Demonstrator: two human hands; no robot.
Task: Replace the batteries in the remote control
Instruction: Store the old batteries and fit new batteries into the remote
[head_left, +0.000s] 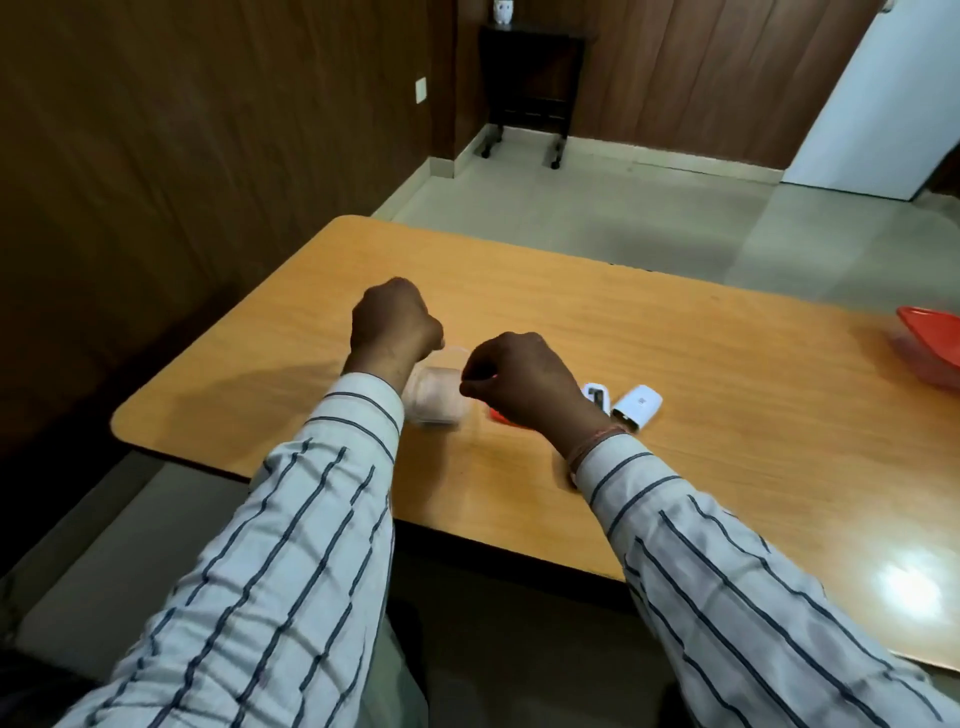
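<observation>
Both hands, left and right, are pinching shut on clear wrap; remote is lying open. Next: free batteries.

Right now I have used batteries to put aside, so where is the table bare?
Bare: the broad stretch of table between the white cover and the red tray, and the far side beyond both hands. Crowded: around the clear container under the hands.

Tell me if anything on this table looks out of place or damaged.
Nothing looks spilled or broken. The white remote control lies in two pieces beside the right hand, its back cover detached next to it, which fits a battery swap. Both hands are closed around a blurred clear container. A red tray overhangs nothing visible.
</observation>
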